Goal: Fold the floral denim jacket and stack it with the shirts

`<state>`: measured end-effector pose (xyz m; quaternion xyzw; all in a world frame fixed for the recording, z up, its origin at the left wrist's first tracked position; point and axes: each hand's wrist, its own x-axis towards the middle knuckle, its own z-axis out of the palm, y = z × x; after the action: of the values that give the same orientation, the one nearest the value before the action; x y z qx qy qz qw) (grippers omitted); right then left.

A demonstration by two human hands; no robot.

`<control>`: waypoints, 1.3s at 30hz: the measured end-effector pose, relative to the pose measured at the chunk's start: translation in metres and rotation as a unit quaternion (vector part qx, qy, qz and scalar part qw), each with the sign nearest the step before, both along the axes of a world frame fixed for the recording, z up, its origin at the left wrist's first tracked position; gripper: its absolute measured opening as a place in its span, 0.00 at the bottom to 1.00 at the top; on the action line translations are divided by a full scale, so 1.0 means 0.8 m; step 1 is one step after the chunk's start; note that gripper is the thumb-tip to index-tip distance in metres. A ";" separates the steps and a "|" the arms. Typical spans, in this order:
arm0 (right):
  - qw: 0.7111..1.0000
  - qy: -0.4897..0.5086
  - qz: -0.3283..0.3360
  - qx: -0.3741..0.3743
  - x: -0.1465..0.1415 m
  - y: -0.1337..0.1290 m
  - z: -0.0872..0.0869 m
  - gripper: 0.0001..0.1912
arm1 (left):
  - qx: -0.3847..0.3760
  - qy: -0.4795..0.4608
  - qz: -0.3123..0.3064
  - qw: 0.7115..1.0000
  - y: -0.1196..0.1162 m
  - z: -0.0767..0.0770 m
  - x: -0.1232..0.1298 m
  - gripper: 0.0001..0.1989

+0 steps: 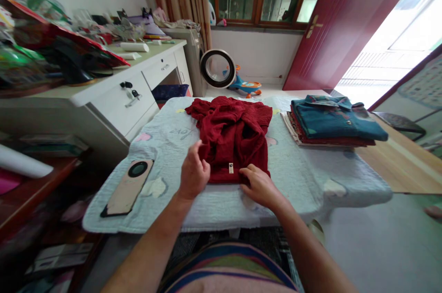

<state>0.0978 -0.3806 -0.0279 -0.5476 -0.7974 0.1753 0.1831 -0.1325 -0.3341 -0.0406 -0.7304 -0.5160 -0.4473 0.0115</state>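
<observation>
A dark red garment (224, 141), crumpled at the far side and flatter near me, lies on the cloth-covered table. A small pale label (231, 168) shows near its straight front edge. At the garment's left edge is my left hand (195, 172), its fingers curled and closed on the fabric. My right hand (259, 185) pinches the near right corner, thumb below and fingers on top. Parts of both hands' fingertips are hidden by the cloth folds. Whether the garment is a shirt or something else, I cannot tell.
A light blue patterned blanket (293, 182) covers the table. On its left lies a phone (127, 189). At the right stands a stack of folded clothes (338, 120) with a blue collared garment on top. Beyond are a cluttered white desk (113, 104) and an open washing-machine door (218, 68).
</observation>
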 end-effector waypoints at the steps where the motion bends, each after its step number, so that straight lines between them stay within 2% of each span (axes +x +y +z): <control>1: 1.000 0.017 0.006 -0.017 0.003 0.000 0.001 0.18 | -0.010 0.054 -0.057 0.997 -0.006 0.002 0.009 0.34; 3: 0.997 0.064 0.006 -0.044 0.014 0.000 0.004 0.18 | -0.061 0.167 -0.163 0.970 -0.017 0.003 0.027 0.28; 4: 0.995 0.087 0.003 -0.054 0.020 0.000 0.005 0.18 | -0.089 0.215 -0.197 0.952 -0.021 0.002 0.035 0.23; 6: 0.992 0.116 -0.006 -0.057 0.031 -0.001 0.002 0.18 | -0.127 0.271 -0.215 0.930 -0.026 -0.003 0.047 0.14; 9: 0.994 0.099 -0.010 -0.037 0.037 -0.004 -0.009 0.16 | -0.142 0.281 -0.194 0.929 -0.028 -0.011 0.056 0.08; 13: 0.999 0.031 -0.018 -0.020 0.029 -0.008 -0.020 0.13 | -0.149 0.255 -0.197 0.935 -0.024 -0.008 0.060 0.06; 16: 0.999 -0.026 -0.015 -0.014 0.025 -0.011 -0.016 0.11 | -0.160 0.225 -0.212 0.937 -0.019 -0.002 0.066 0.04; 19: 0.999 -0.048 0.006 -0.015 0.028 -0.016 -0.011 0.14 | -0.192 0.161 -0.243 0.937 -0.013 -0.002 0.074 0.06; 22: 0.999 -0.042 0.014 -0.011 0.031 -0.020 -0.009 0.15 | -0.227 0.096 -0.255 0.935 -0.011 -0.011 0.079 0.06; 27: 1.000 -0.009 0.019 -0.010 0.030 -0.017 -0.012 0.09 | -0.229 0.044 -0.242 0.942 -0.018 -0.024 0.079 0.03; 35: 0.997 0.072 -0.029 -0.013 0.007 0.006 -0.001 0.06 | -0.207 -0.079 -0.274 0.936 -0.022 -0.019 0.071 0.03; 39: 0.995 0.082 -0.044 -0.032 -0.009 0.015 -0.006 0.04 | -0.206 -0.120 -0.277 0.931 -0.022 -0.017 0.070 0.03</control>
<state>0.0908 -0.3688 -0.0329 -0.5715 -0.7487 0.2372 0.2377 -0.0767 -0.3516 -0.0544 -0.7717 -0.3713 -0.4004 -0.3261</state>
